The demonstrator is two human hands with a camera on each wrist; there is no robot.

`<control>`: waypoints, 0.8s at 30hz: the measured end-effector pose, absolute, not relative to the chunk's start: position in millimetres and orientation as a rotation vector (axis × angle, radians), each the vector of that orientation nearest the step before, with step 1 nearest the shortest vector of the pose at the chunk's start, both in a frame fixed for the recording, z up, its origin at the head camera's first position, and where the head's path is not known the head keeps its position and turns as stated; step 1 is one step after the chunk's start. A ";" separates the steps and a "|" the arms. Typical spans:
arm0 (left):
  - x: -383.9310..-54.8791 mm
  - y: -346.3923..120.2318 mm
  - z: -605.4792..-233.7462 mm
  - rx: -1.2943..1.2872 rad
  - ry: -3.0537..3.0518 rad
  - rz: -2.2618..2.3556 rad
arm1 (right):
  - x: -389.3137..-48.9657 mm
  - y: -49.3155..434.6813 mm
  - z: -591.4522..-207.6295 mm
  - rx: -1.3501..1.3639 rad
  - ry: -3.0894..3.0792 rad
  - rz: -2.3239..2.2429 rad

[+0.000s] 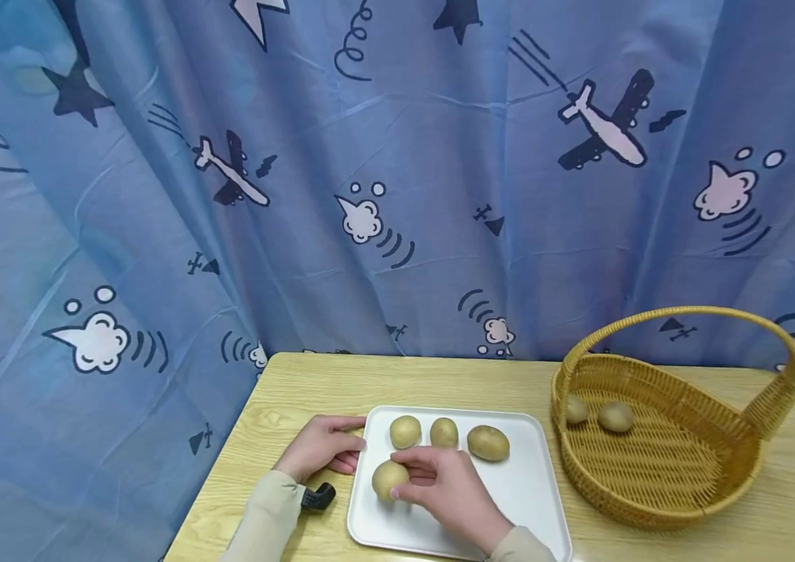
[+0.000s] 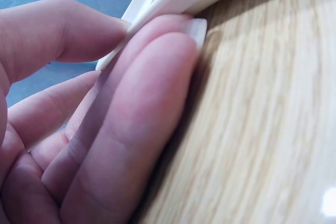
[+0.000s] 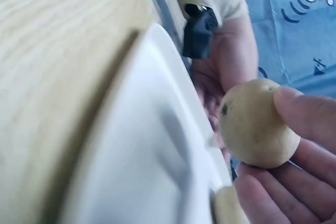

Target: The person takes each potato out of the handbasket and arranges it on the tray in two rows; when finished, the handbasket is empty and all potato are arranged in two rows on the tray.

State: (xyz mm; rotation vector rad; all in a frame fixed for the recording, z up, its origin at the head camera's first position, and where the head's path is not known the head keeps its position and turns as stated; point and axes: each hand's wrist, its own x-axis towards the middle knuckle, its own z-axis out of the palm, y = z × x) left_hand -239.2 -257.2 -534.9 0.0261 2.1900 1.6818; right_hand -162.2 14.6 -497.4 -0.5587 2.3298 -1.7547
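Head cam: R fingers [image 1: 420,454] pinching 1 potato [image 1: 388,481] over wht tray [image 1: 525,484], L fingers [image 1: 349,443] gripping its L rim.

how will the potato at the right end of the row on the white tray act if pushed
That oval potato would probably roll unevenly because of its long shape. The white tray has a raised rim that would likely stop it. It is probably firm: the right hand grips a similar potato without visible denting.
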 end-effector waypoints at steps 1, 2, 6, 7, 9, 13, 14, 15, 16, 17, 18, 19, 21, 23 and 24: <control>-239.7 -256.4 -535.1 0.030 2.188 1.684 | -161.8 13.2 -499.4 -0.558 2.327 -1.754; -240.1 -255.8 -535.3 0.036 2.186 1.686 | -161.4 12.5 -501.5 -0.556 2.323 -1.756; -241.2 -256.1 -535.9 0.041 2.184 1.682 | -160.1 12.6 -508.5 -0.554 2.310 -1.760; -241.3 -256.8 -536.2 0.040 2.186 1.680 | -160.1 12.5 -510.3 -0.556 2.308 -1.763; -241.0 -258.0 -537.2 0.035 2.187 1.680 | -159.7 12.4 -513.0 -0.557 2.307 -1.765; -239.2 -258.7 -538.3 0.028 2.174 1.683 | -158.2 12.3 -516.5 -0.554 2.307 -1.757; -238.4 -258.8 -538.5 0.020 2.171 1.685 | -157.9 12.3 -517.3 -0.554 2.308 -1.750; -237.7 -258.8 -538.9 0.012 2.168 1.689 | -157.7 12.3 -517.9 -0.554 2.308 -1.745; -237.0 -258.7 -538.9 0.005 2.169 1.694 | -157.7 12.3 -518.4 -0.557 2.309 -1.742; -236.6 -258.4 -539.0 -0.002 2.170 1.700 | -157.8 12.4 -518.6 -0.559 2.311 -1.739; -236.2 -257.8 -538.9 -0.004 2.174 1.707 | -158.0 12.6 -518.6 -0.559 2.311 -1.740; -236.2 -257.0 -538.6 -0.006 2.180 1.713 | -158.3 13.0 -518.5 -0.559 2.311 -1.741; -236.4 -254.7 -537.1 -0.004 2.191 1.723 | -159.0 14.2 -517.5 -0.553 2.311 -1.744; -237.2 -252.2 -535.0 0.003 2.202 1.728 | -159.7 16.1 -516.1 -0.544 2.318 -1.742; -237.7 -251.0 -533.8 0.007 2.207 1.730 | -160.1 17.3 -515.3 -0.538 2.322 -1.740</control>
